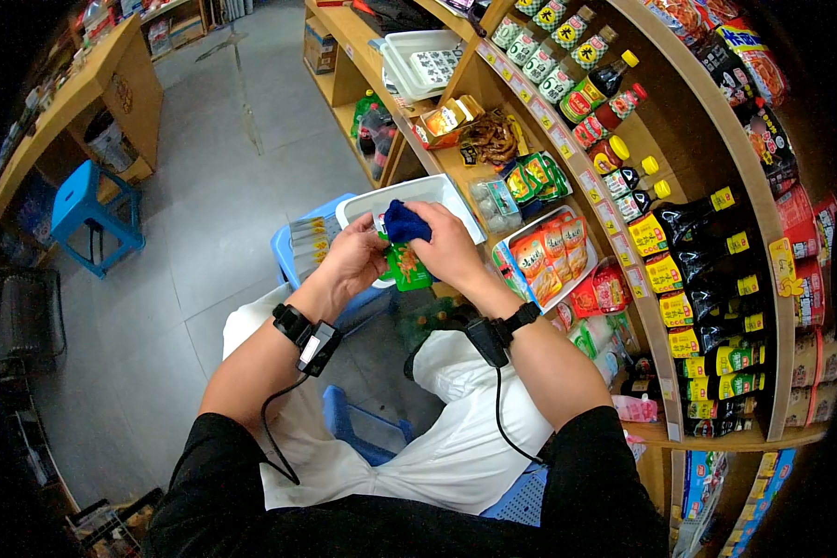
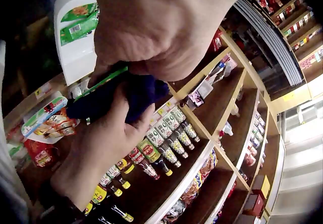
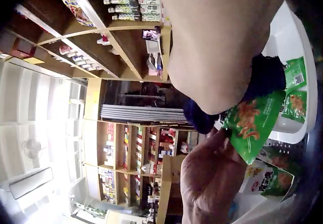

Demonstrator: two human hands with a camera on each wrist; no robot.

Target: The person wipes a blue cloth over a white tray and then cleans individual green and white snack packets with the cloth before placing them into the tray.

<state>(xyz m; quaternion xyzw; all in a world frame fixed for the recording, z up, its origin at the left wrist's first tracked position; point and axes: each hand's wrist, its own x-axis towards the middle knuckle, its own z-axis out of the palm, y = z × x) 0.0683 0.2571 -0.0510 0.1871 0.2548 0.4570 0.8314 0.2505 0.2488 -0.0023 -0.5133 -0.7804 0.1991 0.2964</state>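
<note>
In the head view my left hand (image 1: 352, 253) pinches a green packet (image 1: 407, 270) with a picture of food on it. My right hand (image 1: 448, 244) grips a dark blue cloth (image 1: 404, 223), bunched against the packet's upper part. The right wrist view shows the packet (image 3: 250, 125) hanging between both hands, its top edge hidden by the cloth (image 3: 270, 75). Just beyond the hands is a white tub (image 1: 465, 216). More green packets (image 3: 295, 75) lie in the tub in the right wrist view.
A wooden shelf on the right carries rows of sauce bottles (image 1: 684, 274). Beside the tub stand a tray of orange packets (image 1: 544, 256) and bagged goods (image 1: 538, 177). A blue stool (image 1: 93, 200) stands on the grey floor at left. Cables (image 1: 268, 418) hang from both wrists.
</note>
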